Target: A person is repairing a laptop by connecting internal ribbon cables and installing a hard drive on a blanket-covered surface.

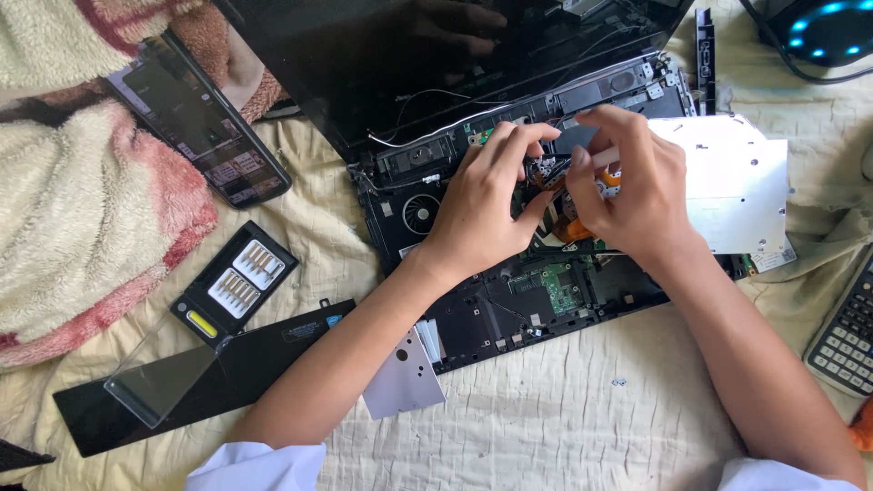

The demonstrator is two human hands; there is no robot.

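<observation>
An opened black laptop (509,309) lies on a cream sheet with its inner parts bare: a round fan (420,213), a green circuit board (556,284) and speakers along the hinge. Both my hands meet over its middle. My left hand (486,205) pinches a small cluster of wires and copper-coloured parts (546,171). My right hand (627,186) holds the same cluster from the other side, its fingers bent around it. What lies under the palms is hidden. The dark screen (436,55) stands tilted back behind them.
A silver drive (737,182) rests at the laptop's right. A screwdriver bit case (238,277) with its clear lid, a long black panel (209,373) and a grey metal bracket (403,377) lie left of my arm. A phone (195,118) rests on a fluffy blanket; a calculator (846,336) lies far right.
</observation>
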